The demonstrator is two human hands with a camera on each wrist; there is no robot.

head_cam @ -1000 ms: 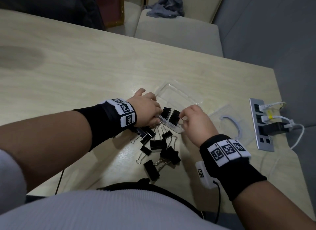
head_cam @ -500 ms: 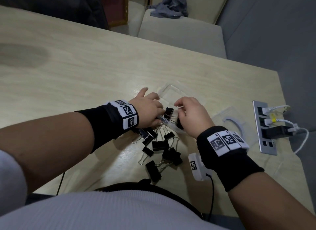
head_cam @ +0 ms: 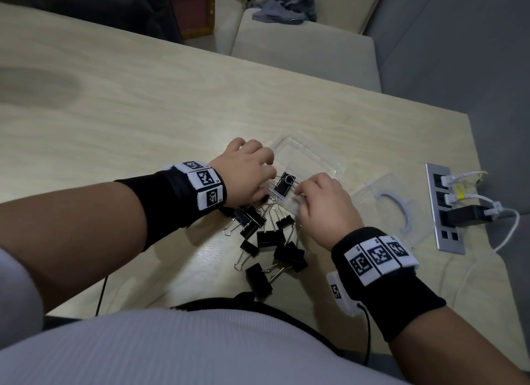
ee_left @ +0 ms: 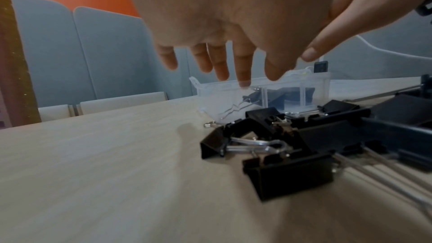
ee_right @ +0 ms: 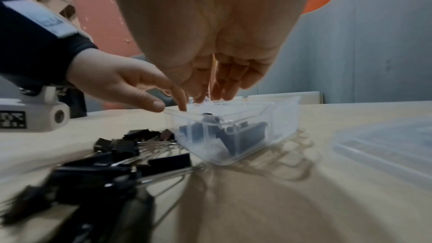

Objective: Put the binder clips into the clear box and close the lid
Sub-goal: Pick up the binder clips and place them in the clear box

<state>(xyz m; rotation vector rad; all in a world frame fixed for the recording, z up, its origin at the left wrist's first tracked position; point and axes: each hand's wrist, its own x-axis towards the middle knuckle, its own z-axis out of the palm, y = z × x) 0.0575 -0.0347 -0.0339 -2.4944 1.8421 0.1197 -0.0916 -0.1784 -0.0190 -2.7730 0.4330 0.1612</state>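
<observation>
Both hands at the clear box (head_cam: 308,162): left hand (head_cam: 246,171) fingers straight, touching its rim, right hand (head_cam: 327,205) loosely curled, empty; loose binder clips (head_cam: 269,238) on tabletop (head_cam: 143,121).

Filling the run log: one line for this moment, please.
stage: loading clips | box: open, some clips inside | lid: off, right of box | loose clips: piled before box | left hand: steadies box | right hand: over box

Head view: high, steeply downward over the bench (head_cam: 143,121). Wrist views: near bench level, close, facing along the fingers from opposite sides. All share the clear box (head_cam: 304,161) (ee_left: 264,95) (ee_right: 245,132).
</observation>
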